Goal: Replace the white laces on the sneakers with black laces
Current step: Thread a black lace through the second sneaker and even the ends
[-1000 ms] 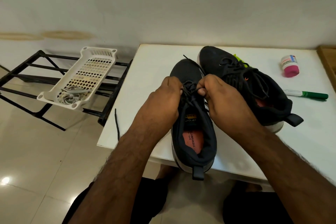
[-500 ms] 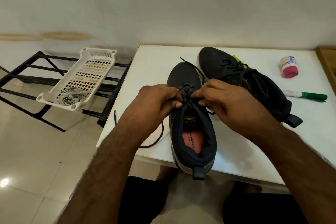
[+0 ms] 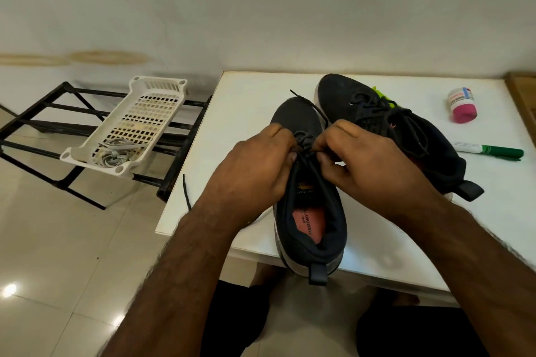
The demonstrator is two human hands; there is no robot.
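1. Table (image 3: 246, 101): white, both sneakers on it.
2. Rack (image 3: 34, 122) to its left carries a white tray (image 3: 150, 113) with pale laces (image 3: 116, 152) inside.
3. Near sneaker (image 3: 307, 211): heel at table's front edge.
4. Far sneaker (image 3: 362, 104): just beside it, black-laced.
5. Left hand (image 3: 255, 171), right hand (image 3: 374, 159): both pinch the black lace (image 3: 303, 139) over the near sneaker's tongue.
6. Marker (image 3: 490, 151) and jar (image 3: 462, 106) sit at right.

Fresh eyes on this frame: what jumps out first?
Both hands, left hand and right hand, pinch the black lace over the near sneaker at the table's front edge. Behind it to the right lies the second sneaker, already black-laced. Off the table's left side, a white basket on a black rack holds pale laces.
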